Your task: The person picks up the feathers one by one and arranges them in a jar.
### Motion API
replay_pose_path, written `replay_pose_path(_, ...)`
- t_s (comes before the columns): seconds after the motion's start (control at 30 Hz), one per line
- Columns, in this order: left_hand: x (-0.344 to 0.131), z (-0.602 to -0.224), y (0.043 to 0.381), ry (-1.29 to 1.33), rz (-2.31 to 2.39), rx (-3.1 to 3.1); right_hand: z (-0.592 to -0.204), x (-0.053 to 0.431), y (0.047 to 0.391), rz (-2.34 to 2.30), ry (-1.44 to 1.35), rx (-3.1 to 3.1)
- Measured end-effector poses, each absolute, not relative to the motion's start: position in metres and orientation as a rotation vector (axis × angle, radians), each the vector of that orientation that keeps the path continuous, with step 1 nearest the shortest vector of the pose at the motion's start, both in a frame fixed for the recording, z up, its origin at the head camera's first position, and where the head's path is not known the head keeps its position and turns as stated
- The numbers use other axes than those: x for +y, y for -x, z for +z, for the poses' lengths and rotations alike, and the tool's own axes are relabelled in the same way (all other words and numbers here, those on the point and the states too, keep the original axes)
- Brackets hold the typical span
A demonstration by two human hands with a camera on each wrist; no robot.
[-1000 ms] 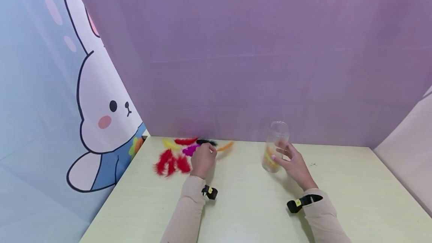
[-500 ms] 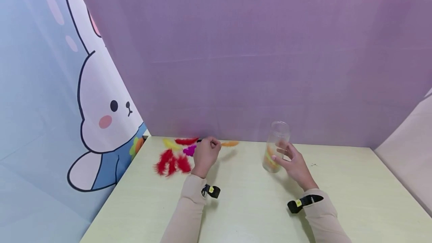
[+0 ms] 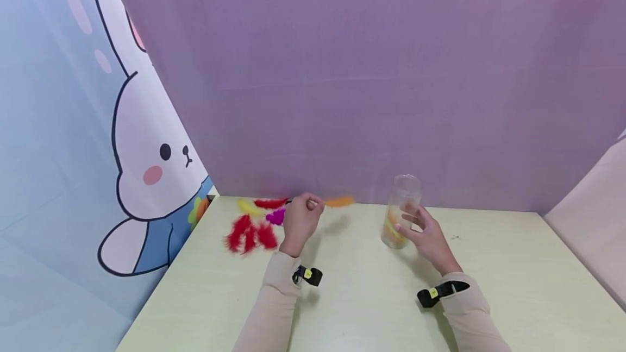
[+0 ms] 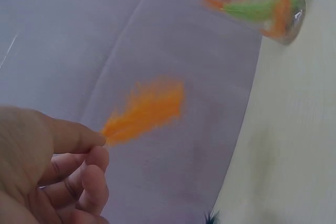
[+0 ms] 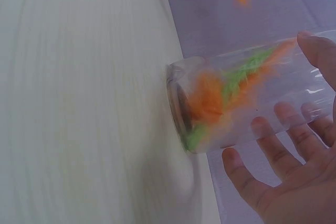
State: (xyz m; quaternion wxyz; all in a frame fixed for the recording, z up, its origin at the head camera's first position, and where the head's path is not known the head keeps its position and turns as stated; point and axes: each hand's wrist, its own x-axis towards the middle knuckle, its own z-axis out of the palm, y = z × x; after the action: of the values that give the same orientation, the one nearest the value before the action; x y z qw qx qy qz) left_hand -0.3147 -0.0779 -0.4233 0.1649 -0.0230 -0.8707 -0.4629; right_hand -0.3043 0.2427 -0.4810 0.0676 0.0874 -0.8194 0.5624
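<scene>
My left hand (image 3: 299, 226) pinches an orange feather (image 3: 340, 201) by its end, thumb against fingertip, above the far edge of the table. In the left wrist view the feather (image 4: 149, 111) points away from the fingers. A tall clear glass (image 3: 405, 193) stands upright to the right. Around its side, my right hand (image 3: 429, 239) holds it with thumb and fingers. Orange and green feathers (image 5: 210, 95) lie inside the glass near its bottom, seen through the wall in the right wrist view.
Left of my left hand lie several red feathers (image 3: 249, 235), a yellow feather (image 3: 248, 207) and a magenta feather (image 3: 276, 217). A dark feather (image 4: 211, 217) is mostly hidden by the hand. A purple cloth (image 3: 367, 96) hangs behind the pale table (image 3: 362, 297).
The orange feather, pinched in my left hand, has risen off the table and shifted right. My left hand moved slightly right and now covers most of the dark feather. The right hand stayed put.
</scene>
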Motion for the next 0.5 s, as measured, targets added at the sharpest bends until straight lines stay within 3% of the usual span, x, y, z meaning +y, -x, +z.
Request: replay_pose_path(0.5,-0.0752,-0.4139,0.3112,0.150,-1.488,-2.345,-0.4788,0.2424,0.3022,1.673,-0.247,-2.480)
